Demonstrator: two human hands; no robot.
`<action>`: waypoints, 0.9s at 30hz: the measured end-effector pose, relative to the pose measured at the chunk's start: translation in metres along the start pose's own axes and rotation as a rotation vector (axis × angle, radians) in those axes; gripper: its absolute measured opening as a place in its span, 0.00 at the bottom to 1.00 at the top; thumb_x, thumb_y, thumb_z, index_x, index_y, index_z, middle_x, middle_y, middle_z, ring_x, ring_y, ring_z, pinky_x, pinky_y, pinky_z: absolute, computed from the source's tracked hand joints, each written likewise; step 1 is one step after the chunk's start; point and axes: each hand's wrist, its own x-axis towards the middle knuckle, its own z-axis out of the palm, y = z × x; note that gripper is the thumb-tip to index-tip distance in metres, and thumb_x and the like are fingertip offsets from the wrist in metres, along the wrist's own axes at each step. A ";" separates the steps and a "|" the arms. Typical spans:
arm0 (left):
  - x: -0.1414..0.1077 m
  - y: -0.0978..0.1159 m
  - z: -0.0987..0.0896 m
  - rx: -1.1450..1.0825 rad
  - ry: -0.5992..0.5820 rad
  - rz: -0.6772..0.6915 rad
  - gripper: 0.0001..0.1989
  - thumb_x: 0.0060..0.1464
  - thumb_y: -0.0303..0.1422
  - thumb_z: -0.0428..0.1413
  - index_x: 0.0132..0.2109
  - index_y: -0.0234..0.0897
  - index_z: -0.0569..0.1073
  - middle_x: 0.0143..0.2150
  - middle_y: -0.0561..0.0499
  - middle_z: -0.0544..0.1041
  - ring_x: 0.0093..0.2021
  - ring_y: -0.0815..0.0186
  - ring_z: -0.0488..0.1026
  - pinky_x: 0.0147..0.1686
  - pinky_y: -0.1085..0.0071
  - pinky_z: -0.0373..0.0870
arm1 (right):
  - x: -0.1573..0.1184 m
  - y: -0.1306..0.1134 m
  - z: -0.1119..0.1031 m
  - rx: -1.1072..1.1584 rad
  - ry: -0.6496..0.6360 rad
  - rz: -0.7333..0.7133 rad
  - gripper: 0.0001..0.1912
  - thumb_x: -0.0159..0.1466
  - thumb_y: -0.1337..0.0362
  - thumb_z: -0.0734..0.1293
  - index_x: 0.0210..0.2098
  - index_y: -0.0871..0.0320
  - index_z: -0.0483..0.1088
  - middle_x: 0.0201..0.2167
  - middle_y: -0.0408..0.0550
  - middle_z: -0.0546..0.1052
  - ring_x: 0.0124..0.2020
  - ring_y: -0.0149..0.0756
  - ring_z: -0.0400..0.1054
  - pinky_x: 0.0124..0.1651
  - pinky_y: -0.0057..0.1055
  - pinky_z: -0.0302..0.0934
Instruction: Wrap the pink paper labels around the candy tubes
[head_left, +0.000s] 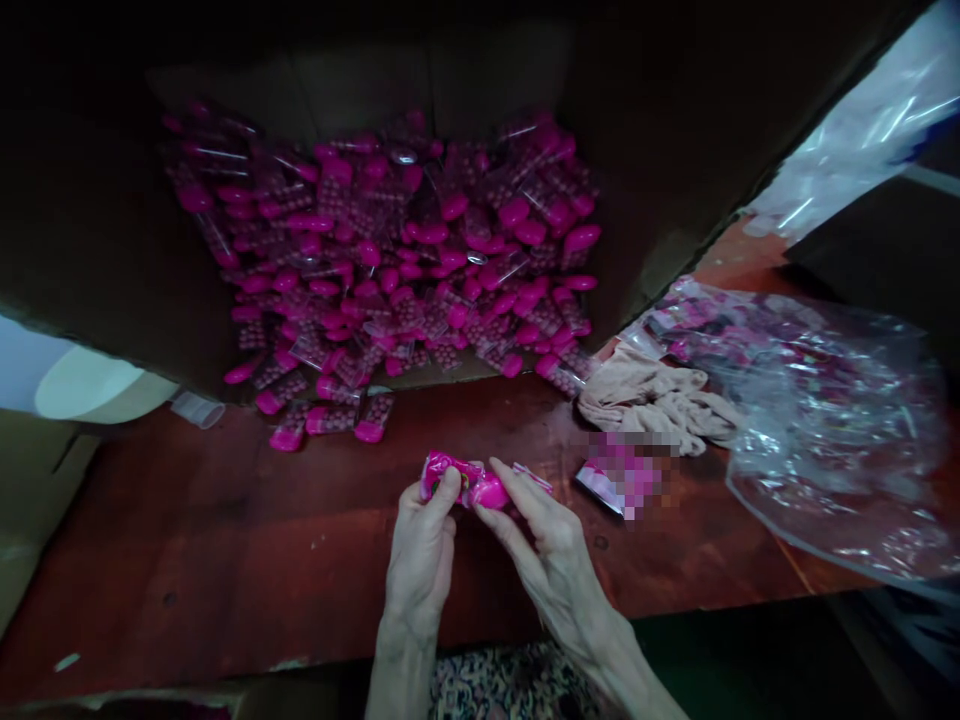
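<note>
My left hand (422, 545) pinches a shiny pink printed wrapper (452, 466) between thumb and fingers, low over the table. Against the wrapper's right end is a rounded pink cap (489, 491), gripped by the thumb and fingertips of my right hand (555, 545). It looks like the caps on the small bottles; its body is hidden. A thin pink-and-white edge (532, 478) sticks out behind my right fingers, its kind unclear. Ahead, a heap of small clear bottles (390, 300) with pink caps and little round beads lies in a cardboard box on its side.
The dark cardboard box (667, 190) opens toward me on the reddish wooden table (225, 560). At right are a crumpled beige cloth (652, 395), a pink packet (611, 482) and a clear plastic bag (832, 440) with pink wrappers. A pale bowl (105, 388) and clear cup (197, 410) stand left.
</note>
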 end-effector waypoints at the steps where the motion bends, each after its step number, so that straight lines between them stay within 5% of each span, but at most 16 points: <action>1: 0.000 0.000 0.001 0.022 -0.016 0.007 0.07 0.38 0.32 0.65 0.27 0.33 0.78 0.26 0.51 0.78 0.29 0.71 0.71 0.36 0.74 0.68 | 0.000 -0.001 -0.002 0.015 -0.031 0.022 0.20 0.62 0.65 0.62 0.55 0.59 0.65 0.49 0.54 0.74 0.49 0.44 0.68 0.52 0.42 0.63; 10: 0.006 -0.001 -0.010 0.301 -0.085 0.064 0.14 0.34 0.27 0.67 0.34 0.35 0.78 0.26 0.53 0.78 0.26 0.72 0.71 0.30 0.77 0.67 | 0.006 -0.004 -0.016 0.380 -0.188 0.383 0.34 0.54 0.62 0.70 0.58 0.59 0.58 0.29 0.44 0.73 0.26 0.30 0.66 0.29 0.28 0.63; 14: 0.005 -0.001 -0.009 0.298 -0.116 0.054 0.14 0.34 0.27 0.66 0.34 0.34 0.78 0.26 0.54 0.77 0.25 0.74 0.69 0.28 0.79 0.66 | 0.009 -0.003 -0.023 0.500 -0.277 0.410 0.38 0.53 0.64 0.70 0.60 0.59 0.54 0.26 0.40 0.69 0.23 0.27 0.61 0.25 0.25 0.59; 20: -0.004 -0.007 -0.002 0.145 -0.095 -0.008 0.21 0.31 0.23 0.66 0.39 0.34 0.76 0.31 0.51 0.79 0.29 0.70 0.73 0.34 0.75 0.69 | 0.008 -0.008 -0.029 0.325 -0.179 0.380 0.37 0.54 0.64 0.69 0.61 0.61 0.52 0.25 0.39 0.68 0.24 0.28 0.59 0.27 0.27 0.58; 27: -0.009 -0.010 -0.001 0.231 -0.114 0.023 0.26 0.30 0.22 0.66 0.43 0.34 0.75 0.29 0.52 0.78 0.28 0.69 0.74 0.33 0.75 0.69 | 0.010 -0.004 -0.037 0.422 -0.324 0.394 0.40 0.55 0.62 0.69 0.62 0.60 0.49 0.25 0.40 0.70 0.24 0.28 0.61 0.27 0.27 0.59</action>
